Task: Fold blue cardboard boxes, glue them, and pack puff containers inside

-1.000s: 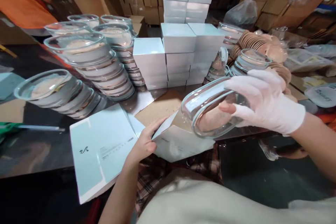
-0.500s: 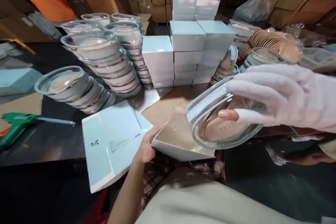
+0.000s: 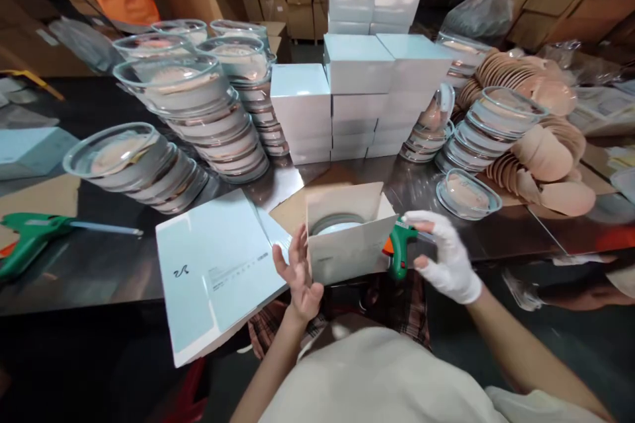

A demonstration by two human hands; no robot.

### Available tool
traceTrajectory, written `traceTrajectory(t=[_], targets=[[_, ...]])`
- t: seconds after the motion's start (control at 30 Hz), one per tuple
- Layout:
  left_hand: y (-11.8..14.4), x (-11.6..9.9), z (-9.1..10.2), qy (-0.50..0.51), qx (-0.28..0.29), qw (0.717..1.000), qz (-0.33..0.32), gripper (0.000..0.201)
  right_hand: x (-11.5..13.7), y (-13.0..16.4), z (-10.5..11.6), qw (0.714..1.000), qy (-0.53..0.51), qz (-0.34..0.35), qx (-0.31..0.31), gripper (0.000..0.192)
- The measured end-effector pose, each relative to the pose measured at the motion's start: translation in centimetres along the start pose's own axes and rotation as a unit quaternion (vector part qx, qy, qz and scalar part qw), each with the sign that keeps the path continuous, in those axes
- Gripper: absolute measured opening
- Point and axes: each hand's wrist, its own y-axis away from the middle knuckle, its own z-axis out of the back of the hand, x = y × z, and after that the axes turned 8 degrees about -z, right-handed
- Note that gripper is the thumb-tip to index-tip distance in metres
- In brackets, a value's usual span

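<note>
Left hand (image 3: 300, 274): my fingers spread loose, flat against the small box (image 3: 347, 238).
Right hand (image 3: 444, 261): gloved, wrapped round a green glue gun (image 3: 399, 251) half hidden behind the box.
Inside: a glass dish (image 3: 337, 223), only its rim showing.
Behind: white boxes (image 3: 357, 99), stacked.

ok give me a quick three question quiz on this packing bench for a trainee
1. True or false: the open box in front of the person already has a glass dish inside.
2. Which hand wears a white glove? A) left hand B) right hand C) both
3. Fill in: beside the gloved hand, just right of the box, is a green ____.

Key
1. True: a round rim shows inside the box.
2. B: the left hand is bare and rests open against the box's left side.
3. Glue gun; a second green glue gun lies at the far left of the steel table.
</note>
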Motion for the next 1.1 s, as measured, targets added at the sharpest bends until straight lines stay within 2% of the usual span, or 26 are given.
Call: traceTrajectory(t=[0.1, 0.17, 0.27, 0.3, 0.4, 0.47, 0.57, 0.6, 0.67, 0.73, 0.77, 0.83, 0.9, 0.93, 1.0, 1.03, 1.07, 1.1], targets=[[-0.7, -0.2, 0.5, -0.007, -0.024, 0.996, -0.088, 0.089, -3.3, 2.2, -6.1, 0.991, -0.075, -0.109, 0.012, 0.104], [-1.1, -0.3, 0.7, -0.032, -0.027, 0.993, -0.107, 0.083, -3.6, 2.0, -8.7, 0.982, -0.121, -0.143, 0.001, 0.119], [-1.6, -0.8, 0.8, -0.046, -0.029, 0.989, -0.137, 0.073, -3.0, 1.4, -10.0, 0.977, -0.165, -0.136, 0.000, 0.105], [-1.8, -1.0, 0.9, -0.046, -0.022, 0.988, -0.149, 0.072, -2.9, 1.4, -10.1, 0.977, -0.165, -0.131, -0.017, 0.098], [-2.4, -1.7, 1.4, -0.055, 0.008, 0.981, -0.187, 0.079, -2.8, 2.2, -10.3, 0.966, -0.179, -0.126, -0.135, 0.085], [-2.5, -2.1, 1.6, -0.070, 0.010, 0.977, -0.199, 0.085, -2.7, 2.5, -10.5, 0.962, -0.202, -0.119, -0.139, 0.076], [-2.1, -2.7, 1.2, -0.080, 0.001, 0.984, -0.158, 0.078, -1.8, 2.0, -11.0, 0.967, -0.195, -0.148, -0.065, 0.072], [-1.8, -2.9, 0.8, -0.081, -0.018, 0.988, -0.128, 0.070, -1.3, 1.7, -11.1, 0.964, -0.188, -0.177, -0.065, 0.066], [-1.5, -3.3, 0.2, -0.073, -0.075, 0.992, -0.073, 0.051, -0.2, 0.8, -11.3, 0.945, -0.202, -0.235, -0.103, 0.047], [-1.5, -3.6, 0.0, -0.057, -0.111, 0.989, -0.073, 0.043, 0.5, 0.2, -11.1, 0.924, -0.241, -0.267, -0.134, 0.051], [-1.7, -3.7, 0.2, -0.055, -0.098, 0.989, -0.096, 0.039, 0.7, 0.1, -10.6, 0.919, -0.252, -0.271, -0.134, 0.054], [-2.3, -3.5, 1.2, -0.062, -0.034, 0.986, -0.150, 0.035, 0.5, 0.2, -8.9, 0.928, -0.207, -0.289, -0.113, 0.043], [-3.0, -3.2, 2.5, -0.071, 0.017, 0.982, -0.173, 0.051, -0.4, 0.8, -6.5, 0.934, -0.048, -0.346, -0.074, 0.035], [-3.3, -2.9, 3.0, -0.068, 0.032, 0.982, -0.172, 0.061, -1.0, 1.1, -5.4, 0.915, 0.054, -0.397, -0.043, 0.040], [-3.5, -2.0, 3.6, -0.063, 0.043, 0.982, -0.170, 0.073, -2.2, 1.7, -3.8, 0.835, 0.225, -0.501, 0.043, 0.048], [-3.5, -1.6, 3.6, -0.069, 0.049, 0.981, -0.172, 0.074, -2.9, 1.9, -3.6, 0.794, 0.269, -0.539, 0.082, 0.046], [-3.4, -1.1, 3.5, -0.080, 0.054, 0.979, -0.178, 0.072, -3.5, 2.0, -3.5, 0.770, 0.275, -0.566, 0.104, 0.044], [-3.3, -0.7, 3.2, -0.092, 0.058, 0.977, -0.185, 0.068, -4.0, 2.1, -3.8, 0.767, 0.252, -0.581, 0.105, 0.040]])
